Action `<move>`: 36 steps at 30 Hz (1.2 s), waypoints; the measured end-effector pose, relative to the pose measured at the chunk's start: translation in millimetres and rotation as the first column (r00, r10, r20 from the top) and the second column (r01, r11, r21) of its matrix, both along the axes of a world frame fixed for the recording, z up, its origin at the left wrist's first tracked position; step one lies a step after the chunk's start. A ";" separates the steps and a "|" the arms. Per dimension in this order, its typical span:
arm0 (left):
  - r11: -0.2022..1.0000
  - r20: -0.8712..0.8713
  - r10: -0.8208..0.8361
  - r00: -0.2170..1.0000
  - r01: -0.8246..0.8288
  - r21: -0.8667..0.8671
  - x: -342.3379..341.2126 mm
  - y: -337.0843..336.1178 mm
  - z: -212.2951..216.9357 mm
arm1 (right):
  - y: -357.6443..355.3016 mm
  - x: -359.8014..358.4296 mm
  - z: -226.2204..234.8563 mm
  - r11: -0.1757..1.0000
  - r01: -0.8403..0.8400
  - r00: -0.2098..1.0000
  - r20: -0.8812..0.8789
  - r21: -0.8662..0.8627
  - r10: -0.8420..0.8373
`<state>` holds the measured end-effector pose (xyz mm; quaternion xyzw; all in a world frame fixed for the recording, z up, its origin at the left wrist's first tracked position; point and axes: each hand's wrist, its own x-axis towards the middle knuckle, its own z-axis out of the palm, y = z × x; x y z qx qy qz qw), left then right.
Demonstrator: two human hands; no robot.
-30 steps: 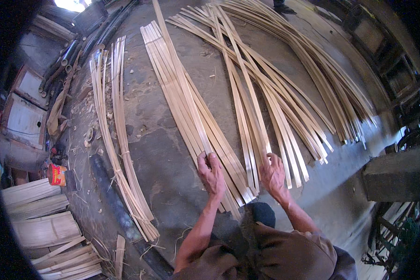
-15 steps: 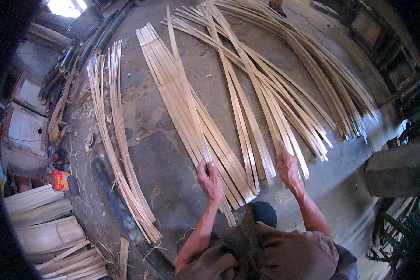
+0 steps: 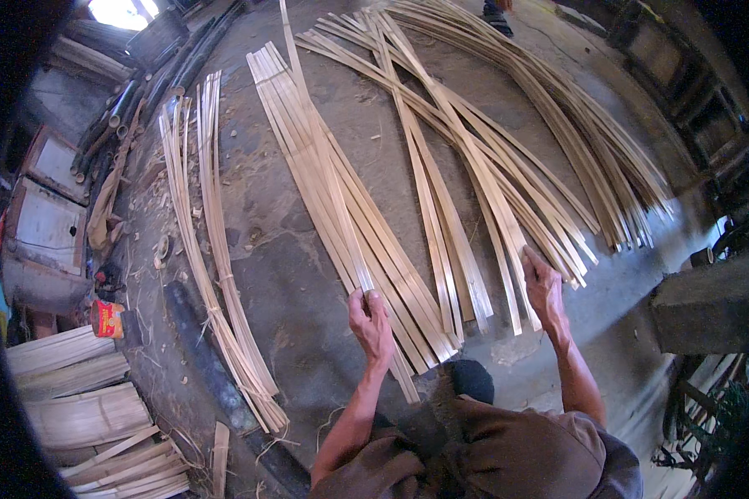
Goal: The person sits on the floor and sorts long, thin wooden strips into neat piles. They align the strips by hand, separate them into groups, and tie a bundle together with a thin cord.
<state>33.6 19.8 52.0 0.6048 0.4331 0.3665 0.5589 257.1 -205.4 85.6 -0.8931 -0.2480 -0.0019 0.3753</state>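
Your left hand pinched a long strip over the flat row; your right fingertips met a strip of the crossed pile

At the far left, pale slats [image 3: 83, 413] lay stacked near a red tin [image 3: 107, 319]. Next came two narrow bundles [image 3: 220, 337] on the floor, each tied toward its near end.

Your left hand [image 3: 372, 333] was over the right part of the near floor from these, with thumb and fingers closed on a long strip [image 3: 339, 200]. The strip ran away from you out of that pinch, slanting across the flat row [image 3: 294, 125] of strips laid side by side and reaching past its far end.

Right of the row, loose strips [image 3: 471, 283] lay between your two hands, touched by neither. Your right hand [image 3: 546, 291] had its fingers bent, their tips at a strip [image 3: 495, 191] of the crossed pile; that strip led away from them to the upper left. You could not be said for certain to have grasped it: the contact was too small to tell.

Beyond your right hand lay a curved, darker bundle [image 3: 587, 141].
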 end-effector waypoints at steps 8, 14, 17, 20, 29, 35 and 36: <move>0.998 -0.024 -0.039 0.999 0.040 0.056 13.6 -14.8 29.4 | 2.9 -21.7 0.5 0.949 -0.062 0.935 0.314 -0.308 0.163; 0.983 0.170 -0.139 0.976 0.157 -0.098 83.5 -40.0 47.2 | 56.1 -129.7 27.1 0.921 -0.299 0.574 -0.724 0.249 0.382; 0.896 0.053 -0.436 0.898 0.428 0.117 88.4 -30.9 61.0 | 47.5 -101.1 32.6 0.996 -0.085 0.850 -0.519 0.040 0.093; 0.823 -0.175 -0.454 0.874 0.486 0.295 61.6 -19.3 30.0 | 30.2 -16.6 19.1 0.973 0.032 0.907 -0.416 0.227 0.068; 0.582 -0.657 -0.211 0.724 0.633 0.511 -6.6 -7.2 -24.8 | -19.6 156.5 4.2 0.957 0.013 0.992 0.123 -0.289 0.024; 0.548 -0.703 -0.152 0.694 0.652 0.524 -38.3 12.7 -45.6 | -41.6 199.4 -26.0 0.911 0.029 0.993 0.116 -0.412 0.021; 0.535 -0.715 -0.130 0.687 0.655 0.533 -44.6 14.9 -47.2 | -37.8 198.3 -27.4 0.914 0.021 0.991 0.130 -0.405 0.035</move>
